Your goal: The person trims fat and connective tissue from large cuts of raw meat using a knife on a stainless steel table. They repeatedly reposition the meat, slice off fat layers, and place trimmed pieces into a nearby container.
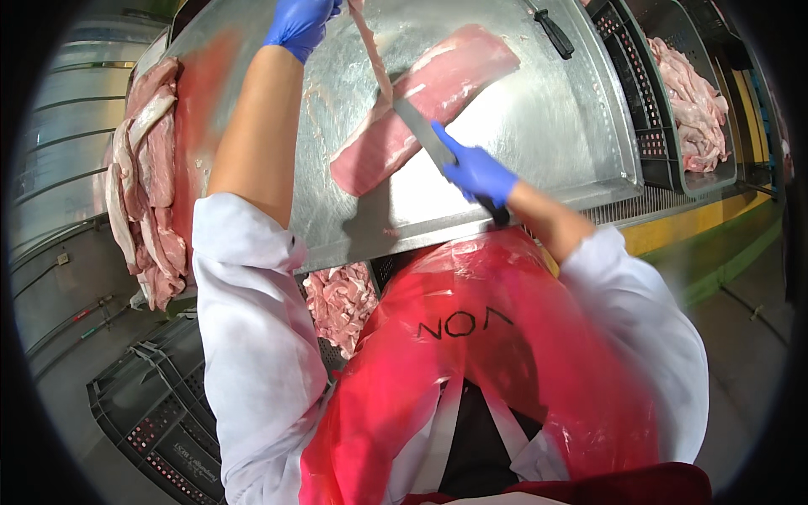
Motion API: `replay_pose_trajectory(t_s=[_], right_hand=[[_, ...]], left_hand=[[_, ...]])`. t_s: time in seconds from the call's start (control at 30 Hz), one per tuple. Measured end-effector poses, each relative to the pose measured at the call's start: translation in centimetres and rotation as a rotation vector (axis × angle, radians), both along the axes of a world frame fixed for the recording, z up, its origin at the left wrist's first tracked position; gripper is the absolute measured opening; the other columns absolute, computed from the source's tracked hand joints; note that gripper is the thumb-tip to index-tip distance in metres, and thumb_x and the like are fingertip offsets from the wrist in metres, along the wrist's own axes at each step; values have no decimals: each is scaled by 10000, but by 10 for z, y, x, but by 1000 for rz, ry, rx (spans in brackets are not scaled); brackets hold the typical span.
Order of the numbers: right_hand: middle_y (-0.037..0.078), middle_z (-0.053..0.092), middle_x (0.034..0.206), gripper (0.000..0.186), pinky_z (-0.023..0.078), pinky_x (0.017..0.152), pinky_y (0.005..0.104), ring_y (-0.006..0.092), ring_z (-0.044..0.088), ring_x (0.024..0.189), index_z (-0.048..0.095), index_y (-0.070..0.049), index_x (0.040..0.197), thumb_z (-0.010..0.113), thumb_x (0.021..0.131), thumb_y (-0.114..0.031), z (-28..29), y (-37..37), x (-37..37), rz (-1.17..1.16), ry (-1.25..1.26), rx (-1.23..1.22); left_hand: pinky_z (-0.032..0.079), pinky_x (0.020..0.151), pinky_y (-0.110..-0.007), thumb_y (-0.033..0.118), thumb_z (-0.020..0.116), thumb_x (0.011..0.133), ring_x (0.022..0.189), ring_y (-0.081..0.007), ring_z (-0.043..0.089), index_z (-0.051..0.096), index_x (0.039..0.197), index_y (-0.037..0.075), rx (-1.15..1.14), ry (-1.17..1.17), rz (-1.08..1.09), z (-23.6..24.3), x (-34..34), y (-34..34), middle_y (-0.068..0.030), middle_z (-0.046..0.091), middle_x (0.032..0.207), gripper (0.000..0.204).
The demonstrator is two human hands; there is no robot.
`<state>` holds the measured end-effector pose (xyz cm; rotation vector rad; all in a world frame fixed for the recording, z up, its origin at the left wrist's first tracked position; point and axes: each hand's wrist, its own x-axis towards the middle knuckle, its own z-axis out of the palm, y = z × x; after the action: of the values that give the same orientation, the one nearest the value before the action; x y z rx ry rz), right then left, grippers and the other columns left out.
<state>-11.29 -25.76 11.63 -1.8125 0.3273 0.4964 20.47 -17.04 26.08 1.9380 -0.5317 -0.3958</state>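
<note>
My left hand (299, 27), in a blue glove at the top of the picture, is closed on a thin pale strip (370, 50) that stretches down to a pink slab of meat (459, 71) lying diagonally on the steel tray (572, 126). My right hand (480, 172), also gloved, grips a long knife (418, 126) with a black handle. The blade crosses the slab where the strip meets it, its tip hidden or too small to make out.
Long meat pieces (147, 194) lie piled along the left edge. A second black-handled tool (555, 34) rests at the tray's upper right. A grey crate of trimmings (686, 109) stands at the right; more trimmings (337, 303) sit below the front edge, near empty-looking grey crates (151, 404).
</note>
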Motion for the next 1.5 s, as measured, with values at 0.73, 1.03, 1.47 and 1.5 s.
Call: replay_pose_trajectory(t_s=[0.73,1.03,1.47,1.5], right_hand=[[224,702,874,764,573,708,403,320,709,714,177,-287,1638,514,965,-149,10,44,2,62,91,-90],[167,634,729,763,541,499,368,232,591,479,43,-314,1644,446,1008,-187,-7,74,-2,102,-36,84],[160,620,698,766,538,498,380,243,601,470,37,-281,1646,460,1008,-240,-26,111,17,84,-122,86],[156,622,699,768,535,495,378,240,600,468,48,-261,1648,458,1001,-218,-22,111,48,62,-78,54]], left_hand=[[437,584,-275,146,615,911,641,-154,618,707,793,18,-364,46,-91,48,2,87,-98,707,753,197],[379,535,-231,134,644,904,596,-78,527,677,828,65,-343,-55,106,84,12,122,-15,639,731,108],[423,602,-245,138,667,886,642,-110,583,694,855,36,-401,-224,42,161,-40,134,-48,681,760,110],[423,600,-247,140,659,892,641,-112,582,693,855,38,-412,-212,9,168,-54,120,-52,684,770,114]])
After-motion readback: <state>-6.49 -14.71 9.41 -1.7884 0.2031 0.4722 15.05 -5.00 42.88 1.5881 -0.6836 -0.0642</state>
